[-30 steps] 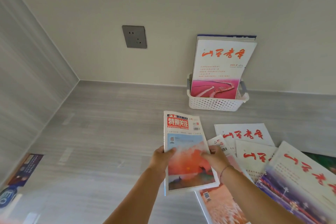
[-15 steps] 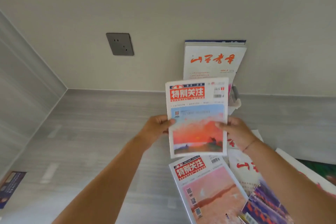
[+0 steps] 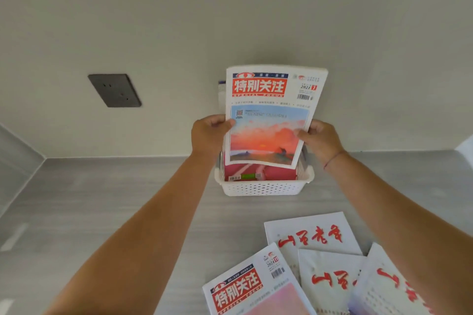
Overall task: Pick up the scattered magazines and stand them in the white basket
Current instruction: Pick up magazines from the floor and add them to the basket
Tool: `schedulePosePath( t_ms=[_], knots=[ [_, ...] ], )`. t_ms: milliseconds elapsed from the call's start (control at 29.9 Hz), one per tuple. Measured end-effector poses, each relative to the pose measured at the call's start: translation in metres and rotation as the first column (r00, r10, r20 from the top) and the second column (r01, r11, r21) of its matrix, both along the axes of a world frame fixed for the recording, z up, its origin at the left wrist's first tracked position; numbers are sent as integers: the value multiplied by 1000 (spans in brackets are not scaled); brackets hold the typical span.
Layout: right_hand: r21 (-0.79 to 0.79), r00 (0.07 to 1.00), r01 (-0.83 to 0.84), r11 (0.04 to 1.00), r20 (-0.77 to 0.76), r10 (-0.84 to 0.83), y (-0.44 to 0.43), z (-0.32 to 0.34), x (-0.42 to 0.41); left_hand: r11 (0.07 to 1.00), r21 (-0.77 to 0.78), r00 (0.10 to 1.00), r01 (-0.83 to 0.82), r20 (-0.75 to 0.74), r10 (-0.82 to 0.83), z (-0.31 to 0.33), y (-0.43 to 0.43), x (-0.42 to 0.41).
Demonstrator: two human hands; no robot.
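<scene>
Your left hand and right hand both grip the sunset-cover magazine, upright just above the white basket at the desk's back edge.

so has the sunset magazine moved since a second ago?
Yes. The sunset magazine went from low over the counter up and back, now upright over the white basket.

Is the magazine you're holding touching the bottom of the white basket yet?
Apart. In the head view the held magazine ends above the white basket rim, with the pink cover of the one already inside showing beneath it.
</scene>
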State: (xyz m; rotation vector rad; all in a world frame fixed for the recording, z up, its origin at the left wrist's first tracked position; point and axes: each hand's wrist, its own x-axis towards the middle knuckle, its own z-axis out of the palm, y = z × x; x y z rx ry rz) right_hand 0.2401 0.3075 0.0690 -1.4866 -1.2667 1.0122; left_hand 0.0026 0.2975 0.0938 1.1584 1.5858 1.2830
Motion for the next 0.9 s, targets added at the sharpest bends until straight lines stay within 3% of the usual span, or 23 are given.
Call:
schedulePosePath(
  t_ms=[200, 367, 668, 902],
  knots=[
    [-78, 972, 0, 997, 234, 18, 6, -50, -5, 978, -185, 984, -100, -162, 70, -62, 0, 0],
    [-109, 848, 31, 994, 529, 31, 13, -63, -10, 962, -111, 933, -250, -292, 209, -74, 2, 7],
    [-111, 916, 61, 992, 402, -11, -3, -63, -18, 972, -132, 934, -195, -326, 143, -80, -15, 0],
    [58, 893, 193, 979, 404, -200, -79, -59, -21, 953, -199, 957, -229, -223, 184, -90, -88, -19]
  ],
)
